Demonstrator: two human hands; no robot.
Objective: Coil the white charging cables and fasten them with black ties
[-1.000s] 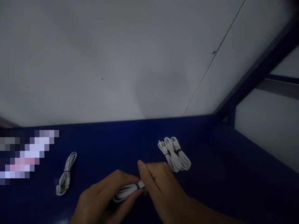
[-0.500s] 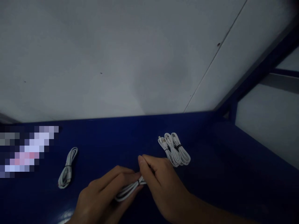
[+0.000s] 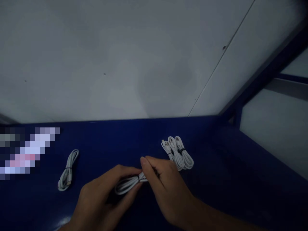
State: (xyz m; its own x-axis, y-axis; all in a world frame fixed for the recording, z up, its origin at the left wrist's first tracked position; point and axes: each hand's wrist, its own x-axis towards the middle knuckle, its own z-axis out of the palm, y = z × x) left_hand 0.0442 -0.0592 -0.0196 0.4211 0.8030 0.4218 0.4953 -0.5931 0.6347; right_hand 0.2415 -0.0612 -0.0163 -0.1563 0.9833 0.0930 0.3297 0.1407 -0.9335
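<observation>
Between my hands is a white cable (image 3: 127, 185) coiled into a bundle, with a dark tie around its middle. My left hand (image 3: 103, 189) curves round the looped end, its fingertips pressing near the tie. The other end sits in the closed fingers of my right hand (image 3: 163, 186), which hide it. Just beyond my right hand lie three white bundled cables (image 3: 181, 154) side by side, their plugs toward the wall. Off to the left rests a single bundled cable (image 3: 68, 170), also with a dark tie and a plug showing.
Everything lies on a dark blue table (image 3: 108, 141). Behind it rises a grey-white wall panel (image 3: 96, 64), with a dark blue frame (image 3: 255, 83) at the right. A pixelated, light-coloured item (image 3: 31, 150) is at the far left edge.
My left fingers have shifted along the cable and opened somewhat wider round its loop, so more of the bundle shows. The held bundle has risen slightly. My right hand keeps its grip.
</observation>
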